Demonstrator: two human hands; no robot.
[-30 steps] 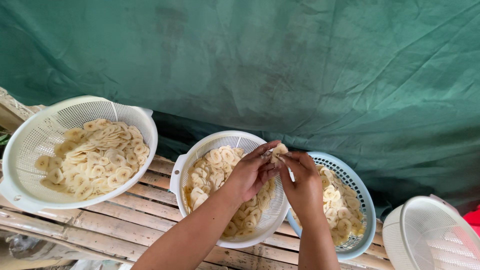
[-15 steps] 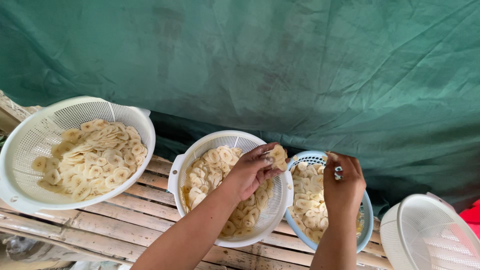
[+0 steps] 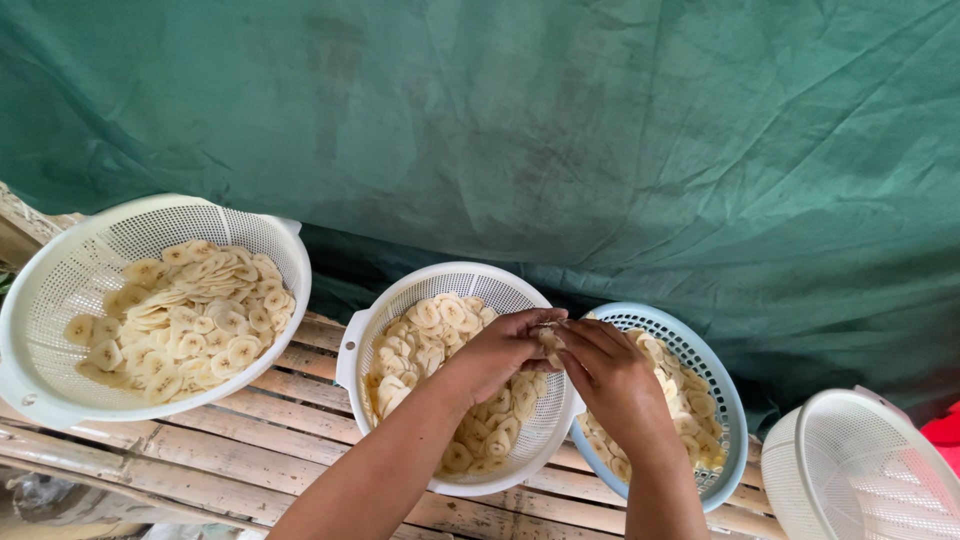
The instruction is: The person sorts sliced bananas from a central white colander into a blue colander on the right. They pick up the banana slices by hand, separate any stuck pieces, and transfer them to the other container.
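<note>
The right hand (image 3: 612, 372), which was out over the blue basket half a second ago, has come back to meet the left hand (image 3: 497, 352) above the gap between two baskets. Both hands pinch a small clump of pale banana slices (image 3: 548, 340) between curled fingertips, the fingers closed round it and touching each other.

Four perforated baskets stand on the slatted bamboo surface (image 3: 240, 440). Three are white: a large white basket (image 3: 60, 290) at the left, well apart, holding a heap of slices; a middle white basket (image 3: 470, 285) under the left hand, also with slices; and an empty white basket (image 3: 860, 470) tipped at the right edge. One is a blue basket (image 3: 715, 375), just beside the middle one and under the right hand, with slices inside. A green tarpaulin (image 3: 560, 130) hangs behind.
</note>
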